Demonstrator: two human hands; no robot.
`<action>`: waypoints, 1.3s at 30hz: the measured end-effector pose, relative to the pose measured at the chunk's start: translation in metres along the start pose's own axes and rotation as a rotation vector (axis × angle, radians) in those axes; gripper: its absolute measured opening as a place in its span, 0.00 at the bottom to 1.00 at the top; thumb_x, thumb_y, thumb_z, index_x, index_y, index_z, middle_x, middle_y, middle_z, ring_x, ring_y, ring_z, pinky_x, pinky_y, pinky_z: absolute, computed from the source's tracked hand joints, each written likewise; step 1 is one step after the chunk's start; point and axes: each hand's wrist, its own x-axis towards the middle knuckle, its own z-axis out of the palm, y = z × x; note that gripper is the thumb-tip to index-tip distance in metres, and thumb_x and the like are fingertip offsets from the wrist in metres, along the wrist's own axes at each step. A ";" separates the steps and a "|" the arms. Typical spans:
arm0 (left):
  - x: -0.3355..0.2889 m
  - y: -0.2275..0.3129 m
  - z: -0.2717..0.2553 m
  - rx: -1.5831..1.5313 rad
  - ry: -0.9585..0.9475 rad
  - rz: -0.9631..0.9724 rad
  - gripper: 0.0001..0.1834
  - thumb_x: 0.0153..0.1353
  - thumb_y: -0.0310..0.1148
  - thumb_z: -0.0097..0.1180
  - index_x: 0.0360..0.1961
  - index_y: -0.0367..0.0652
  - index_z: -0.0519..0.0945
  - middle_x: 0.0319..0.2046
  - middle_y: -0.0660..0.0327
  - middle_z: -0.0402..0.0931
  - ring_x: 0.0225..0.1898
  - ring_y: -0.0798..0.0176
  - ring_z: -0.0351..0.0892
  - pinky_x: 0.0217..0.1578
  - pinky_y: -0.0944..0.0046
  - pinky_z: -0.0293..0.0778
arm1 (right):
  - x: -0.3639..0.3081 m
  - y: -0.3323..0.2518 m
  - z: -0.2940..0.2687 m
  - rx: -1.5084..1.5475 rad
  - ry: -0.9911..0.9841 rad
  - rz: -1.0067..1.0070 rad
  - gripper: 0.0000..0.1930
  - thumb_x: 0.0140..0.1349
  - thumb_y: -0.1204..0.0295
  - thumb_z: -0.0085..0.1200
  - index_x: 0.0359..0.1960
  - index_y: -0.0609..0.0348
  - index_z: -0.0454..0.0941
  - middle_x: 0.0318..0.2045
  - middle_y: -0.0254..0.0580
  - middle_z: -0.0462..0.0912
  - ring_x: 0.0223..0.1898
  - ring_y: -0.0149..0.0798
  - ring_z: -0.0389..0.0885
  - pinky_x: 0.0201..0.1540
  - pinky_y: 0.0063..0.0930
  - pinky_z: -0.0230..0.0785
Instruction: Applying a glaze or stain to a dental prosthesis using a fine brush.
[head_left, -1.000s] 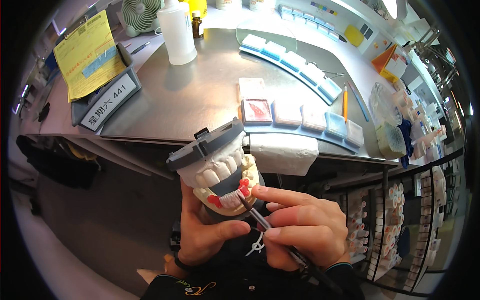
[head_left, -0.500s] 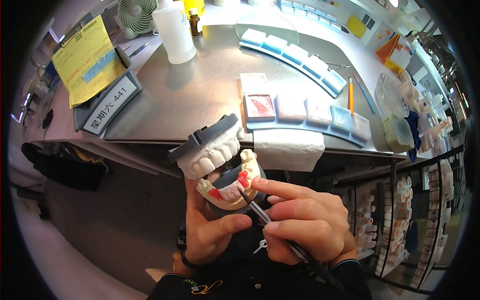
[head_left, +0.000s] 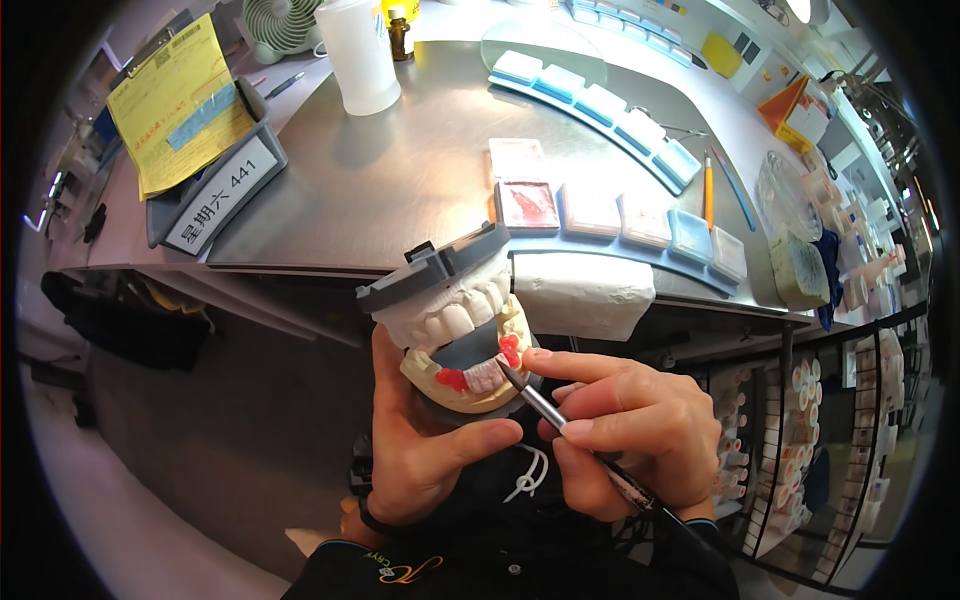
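My left hand [head_left: 425,450] is wrapped round a hinged dental model from below and the left. Its lower cast [head_left: 455,397] is cream with red patches [head_left: 453,380] on both sides and pinkish-white front teeth [head_left: 484,376] between them. Above it, the white upper cast [head_left: 455,308] sits on a grey mount [head_left: 436,268], with a gap between the two jaws. A thin brush [head_left: 545,408] is pinched in my right hand [head_left: 630,430], its dark tip at the front teeth beside the right-hand red patch. My right index fingertip rests against the lower cast's side.
Past the model stands a tray of lidded boxes [head_left: 592,212], one open with red material. A folded white cloth [head_left: 585,295] hangs over the bench edge. Farther back are a white bottle [head_left: 362,60], a second box tray [head_left: 603,104] and a grey bin [head_left: 222,190] with yellow paper.
The upper cast has come down closer to the lower one, narrowing the gap. The model and both hands have shifted slightly right. The brush tip stays at the front teeth.
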 end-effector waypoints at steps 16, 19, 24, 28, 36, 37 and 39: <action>0.000 0.001 -0.002 0.031 -0.031 0.022 0.45 0.45 0.12 0.64 0.61 0.43 0.51 0.56 0.52 0.62 0.58 0.55 0.67 0.57 0.56 0.68 | 0.003 -0.008 -0.002 0.033 -0.018 0.068 0.12 0.41 0.82 0.62 0.29 0.61 0.74 0.23 0.42 0.79 0.36 0.50 0.85 0.30 0.26 0.78; 0.000 0.001 -0.001 0.016 -0.023 0.015 0.46 0.44 0.12 0.64 0.61 0.43 0.51 0.56 0.52 0.62 0.58 0.55 0.67 0.57 0.57 0.68 | 0.003 -0.008 -0.002 0.025 -0.024 0.063 0.12 0.41 0.82 0.62 0.29 0.61 0.74 0.22 0.41 0.78 0.36 0.50 0.85 0.30 0.27 0.78; 0.000 0.001 -0.001 0.023 -0.024 0.024 0.46 0.44 0.12 0.64 0.61 0.43 0.51 0.56 0.52 0.62 0.58 0.55 0.67 0.56 0.57 0.68 | 0.006 -0.014 -0.006 0.043 -0.104 0.128 0.11 0.50 0.83 0.56 0.34 0.60 0.68 0.24 0.49 0.79 0.40 0.57 0.83 0.34 0.37 0.80; 0.001 -0.001 0.001 0.024 -0.029 0.009 0.47 0.44 0.12 0.64 0.62 0.43 0.50 0.56 0.52 0.62 0.58 0.55 0.67 0.56 0.56 0.68 | 0.003 -0.018 -0.012 0.006 -0.135 0.129 0.12 0.49 0.82 0.58 0.33 0.61 0.68 0.21 0.46 0.77 0.39 0.59 0.83 0.34 0.37 0.80; 0.001 0.004 -0.006 0.004 -0.031 0.005 0.48 0.43 0.15 0.64 0.63 0.44 0.50 0.57 0.52 0.62 0.59 0.56 0.66 0.57 0.57 0.67 | -0.008 -0.002 -0.028 -0.208 0.330 0.097 0.08 0.52 0.81 0.59 0.33 0.63 0.74 0.29 0.42 0.79 0.40 0.47 0.82 0.39 0.30 0.75; 0.002 0.003 -0.008 -0.016 -0.065 -0.019 0.49 0.42 0.16 0.64 0.64 0.44 0.50 0.57 0.53 0.61 0.59 0.56 0.65 0.58 0.57 0.66 | -0.010 0.014 -0.046 -0.432 0.455 0.096 0.07 0.56 0.78 0.58 0.35 0.62 0.75 0.31 0.43 0.80 0.37 0.42 0.81 0.40 0.28 0.73; 0.003 0.003 -0.009 -0.046 -0.068 -0.012 0.49 0.42 0.16 0.64 0.64 0.44 0.50 0.58 0.53 0.61 0.60 0.56 0.65 0.58 0.57 0.66 | -0.006 0.039 -0.090 -0.560 0.677 0.406 0.05 0.62 0.73 0.52 0.36 0.61 0.74 0.31 0.41 0.80 0.30 0.36 0.78 0.36 0.25 0.69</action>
